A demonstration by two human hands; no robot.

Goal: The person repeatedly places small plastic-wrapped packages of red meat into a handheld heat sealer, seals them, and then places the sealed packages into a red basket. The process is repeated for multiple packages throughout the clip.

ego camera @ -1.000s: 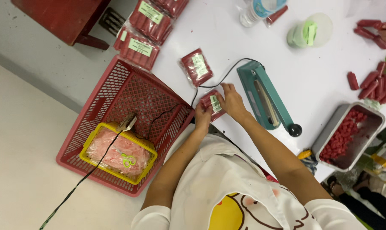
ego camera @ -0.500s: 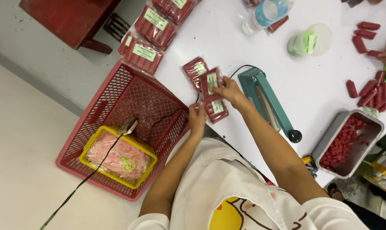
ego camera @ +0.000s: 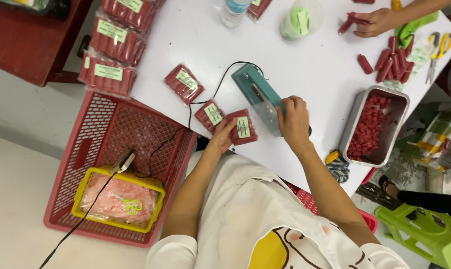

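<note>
Head-camera footage is filled by two bare hands at the near edge of a white table (ego camera: pixel 310 60). A small clear packet of red sausages (ego camera: pixel 242 127), marked by a pale label, is held by the left hand (ego camera: pixel 221 138), whose fingers are curled under the packet's near end while the packet lies on the table. The right hand (ego camera: pixel 293 121) is laid palm-down over the arm of a teal heat sealer (ego camera: pixel 259 97), with the fingers closed loosely around it. Just left of the held packet, touching or nearly touching it, a second labelled packet (ego camera: pixel 210 114) is seen, and a third packet (ego camera: pixel 183 83) lies farther up the table. A black cord (ego camera: pixel 220 82) is run from the sealer over the table edge. To the right, a metal tray of red sausage pieces (ego camera: pixel 370 129) is set, with loose sausages (ego camera: pixel 392 62) beyond it, where another person's hand (ego camera: pixel 377 22) is resting. Larger stacked packets (ego camera: pixel 108 74) are placed at the far left corner. Below the table, a red plastic crate (ego camera: pixel 86 149) is found, with a yellow basket (ego camera: pixel 117 201) inside it.
</note>
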